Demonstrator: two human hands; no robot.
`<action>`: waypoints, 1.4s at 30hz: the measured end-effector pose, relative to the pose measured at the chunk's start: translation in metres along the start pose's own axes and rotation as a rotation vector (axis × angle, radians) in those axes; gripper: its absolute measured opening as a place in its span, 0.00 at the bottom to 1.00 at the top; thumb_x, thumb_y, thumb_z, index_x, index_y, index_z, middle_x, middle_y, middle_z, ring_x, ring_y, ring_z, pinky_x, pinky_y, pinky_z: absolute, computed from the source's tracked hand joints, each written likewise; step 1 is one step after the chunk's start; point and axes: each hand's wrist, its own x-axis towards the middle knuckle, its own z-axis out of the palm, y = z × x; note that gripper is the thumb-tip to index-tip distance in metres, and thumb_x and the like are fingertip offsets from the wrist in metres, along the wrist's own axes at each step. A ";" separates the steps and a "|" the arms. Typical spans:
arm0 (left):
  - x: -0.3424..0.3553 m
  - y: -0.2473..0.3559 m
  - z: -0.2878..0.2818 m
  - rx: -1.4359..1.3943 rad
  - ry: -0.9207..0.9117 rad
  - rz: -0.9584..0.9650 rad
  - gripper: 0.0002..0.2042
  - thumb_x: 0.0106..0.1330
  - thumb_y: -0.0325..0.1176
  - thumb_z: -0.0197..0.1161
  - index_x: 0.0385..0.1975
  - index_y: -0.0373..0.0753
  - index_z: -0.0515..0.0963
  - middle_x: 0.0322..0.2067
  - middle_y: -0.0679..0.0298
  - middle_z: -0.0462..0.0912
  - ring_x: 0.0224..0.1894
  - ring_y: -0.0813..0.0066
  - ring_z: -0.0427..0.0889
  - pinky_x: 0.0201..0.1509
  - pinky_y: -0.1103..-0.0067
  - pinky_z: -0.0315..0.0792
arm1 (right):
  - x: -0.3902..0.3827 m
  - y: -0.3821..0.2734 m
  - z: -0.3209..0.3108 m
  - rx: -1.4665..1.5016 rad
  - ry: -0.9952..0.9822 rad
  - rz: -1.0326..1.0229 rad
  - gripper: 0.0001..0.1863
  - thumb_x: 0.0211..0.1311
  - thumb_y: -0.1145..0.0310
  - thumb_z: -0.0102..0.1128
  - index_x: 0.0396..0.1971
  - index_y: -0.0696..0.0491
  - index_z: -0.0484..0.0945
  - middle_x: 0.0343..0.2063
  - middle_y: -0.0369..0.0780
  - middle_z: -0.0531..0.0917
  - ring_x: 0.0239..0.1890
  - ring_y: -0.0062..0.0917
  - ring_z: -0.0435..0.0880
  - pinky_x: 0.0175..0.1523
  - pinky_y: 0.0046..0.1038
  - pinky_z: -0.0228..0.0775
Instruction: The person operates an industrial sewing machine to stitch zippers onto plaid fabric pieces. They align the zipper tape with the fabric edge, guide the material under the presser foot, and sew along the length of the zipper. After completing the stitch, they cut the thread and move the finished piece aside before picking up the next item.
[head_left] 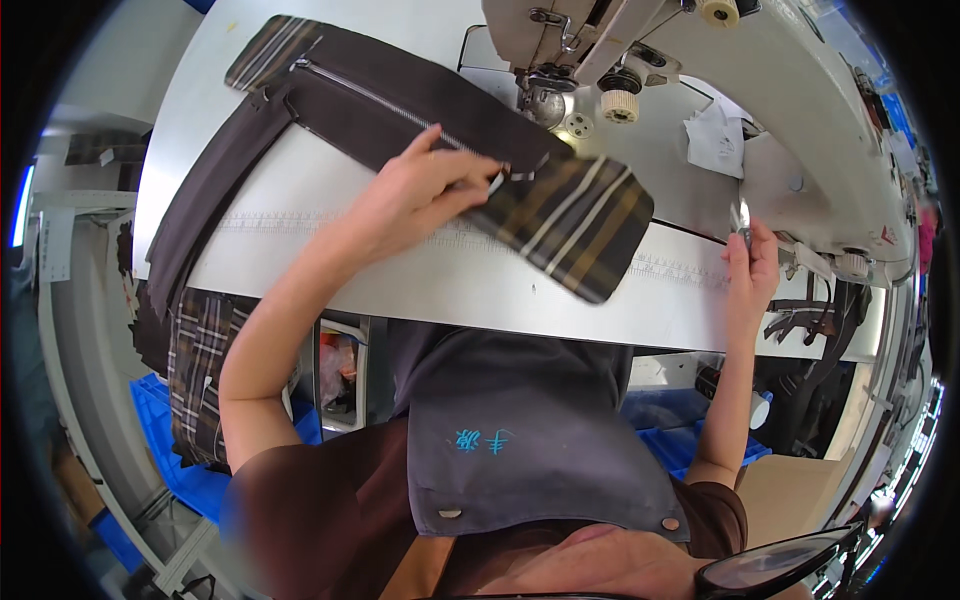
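A long dark brown fabric panel (pixel 400 85) with a metal zipper (pixel 375 97) along it lies across the machine table. Plaid sections finish both its ends, and the near right plaid end (pixel 585 225) looks slightly blurred. My left hand (pixel 415 195) lies over the panel, thumb and fingers closed on the zipper's right end, where something small and pale shows at the fingertips. My right hand (pixel 755 265), off to the right by the table's front edge, grips small metal thread snips (pixel 741 222) with the blades pointing up, apart from the fabric.
A sewing machine (pixel 800 100) stands at the back right, its needle area (pixel 548 105) just beyond the panel. A crumpled white scrap (pixel 715 140) lies under its arm. A ruler strip (pixel 670 268) runs along the table. Plaid fabric (pixel 200 370) hangs at left over a blue bin (pixel 150 400).
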 end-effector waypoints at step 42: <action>-0.005 -0.024 -0.019 0.061 0.323 -0.153 0.15 0.65 0.38 0.57 0.18 0.34 0.72 0.14 0.69 0.69 0.17 0.83 0.62 0.22 0.80 0.58 | -0.069 -0.090 0.124 -0.485 -0.806 -0.850 0.26 0.56 0.55 0.60 0.57 0.41 0.70 0.63 0.39 0.63 0.65 0.40 0.57 0.65 0.45 0.53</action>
